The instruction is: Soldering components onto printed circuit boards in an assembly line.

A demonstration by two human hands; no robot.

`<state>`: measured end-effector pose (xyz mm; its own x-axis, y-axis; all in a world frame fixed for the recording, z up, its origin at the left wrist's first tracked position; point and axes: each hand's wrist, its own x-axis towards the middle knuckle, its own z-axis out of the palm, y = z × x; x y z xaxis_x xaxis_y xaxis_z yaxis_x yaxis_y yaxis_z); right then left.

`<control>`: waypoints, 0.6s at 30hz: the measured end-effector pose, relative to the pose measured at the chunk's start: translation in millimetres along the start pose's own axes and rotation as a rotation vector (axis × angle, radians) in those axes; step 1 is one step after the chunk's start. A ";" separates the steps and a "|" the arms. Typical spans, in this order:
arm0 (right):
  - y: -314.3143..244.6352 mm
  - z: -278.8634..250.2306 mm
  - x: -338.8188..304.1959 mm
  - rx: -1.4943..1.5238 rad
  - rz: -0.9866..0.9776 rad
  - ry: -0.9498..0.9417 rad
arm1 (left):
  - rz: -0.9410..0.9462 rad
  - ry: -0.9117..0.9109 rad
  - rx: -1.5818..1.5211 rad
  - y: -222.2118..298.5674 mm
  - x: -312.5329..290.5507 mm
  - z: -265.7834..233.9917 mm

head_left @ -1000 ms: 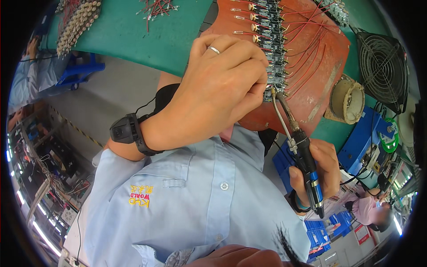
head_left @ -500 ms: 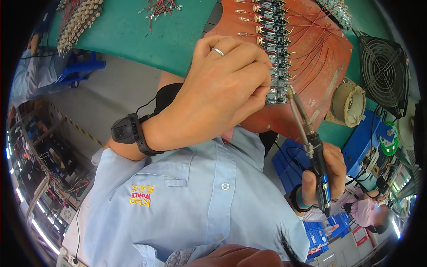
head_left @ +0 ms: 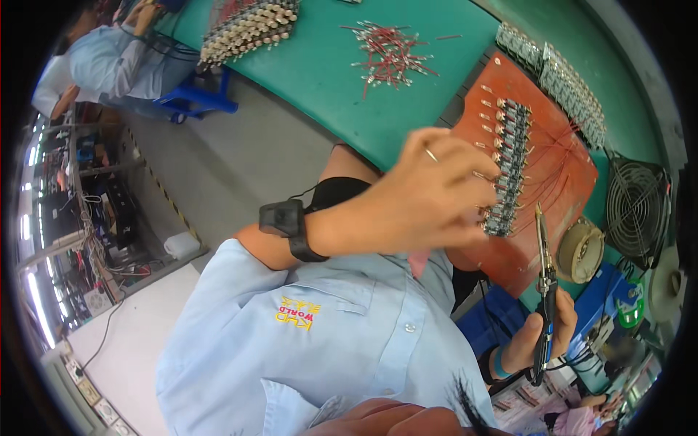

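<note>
My left hand [head_left: 443,190], with a ring and a black wrist device, hovers at the near left edge of a row of small circuit boards [head_left: 512,149]. Its fingers are bent and smeared by motion, so whatever lies between the fingertips cannot be made out. A soldering iron [head_left: 547,291] is gripped in my right hand [head_left: 538,336], its tip pointing up, a little to the right of the boards and apart from them. The boards lie on a reddish-brown mat [head_left: 502,254]. Thin red wires [head_left: 556,171] run off their right side, and small clear-tipped parts stick out on the left.
A pile of red-wired parts [head_left: 392,54] lies on the green table [head_left: 320,73], with bundled boards [head_left: 251,29] farther left. More stacked boards [head_left: 574,91] stand beyond the mat. At right are a round tan holder [head_left: 582,251] and a black fan [head_left: 638,207]. Another person [head_left: 109,65] sits far left.
The whole view has shifted, bringing more of the table into sight. The soldering iron's tip has drawn away from the boards' right edge. My left hand has moved and is now blurred.
</note>
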<state>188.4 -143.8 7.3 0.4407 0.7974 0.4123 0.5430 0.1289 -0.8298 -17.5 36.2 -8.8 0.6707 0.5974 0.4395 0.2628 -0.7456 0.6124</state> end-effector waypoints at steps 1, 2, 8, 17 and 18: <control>3.7 -3.5 -1.4 -0.006 0.003 0.002 | -0.016 0.035 0.020 -6.7 -0.8 -7.6; 4.3 -4.4 -2.1 0.002 -0.008 0.003 | -0.017 0.112 0.094 -24.9 -2.6 -15.3; 3.2 0.8 -1.6 -0.003 0.112 0.033 | -0.349 0.296 0.432 -115.9 -15.6 -68.4; 3.5 1.8 0.0 0.043 0.097 -0.006 | -0.398 0.231 0.455 -90.1 -20.5 -74.1; 0.8 4.4 -1.1 0.069 0.101 0.027 | -0.447 0.215 0.196 -73.0 -17.8 -72.8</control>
<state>185.2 -141.9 4.5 0.5102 0.7925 0.3341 0.4446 0.0895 -0.8913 -99.1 101.5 -13.4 0.3114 0.9013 0.3012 0.6286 -0.4331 0.6460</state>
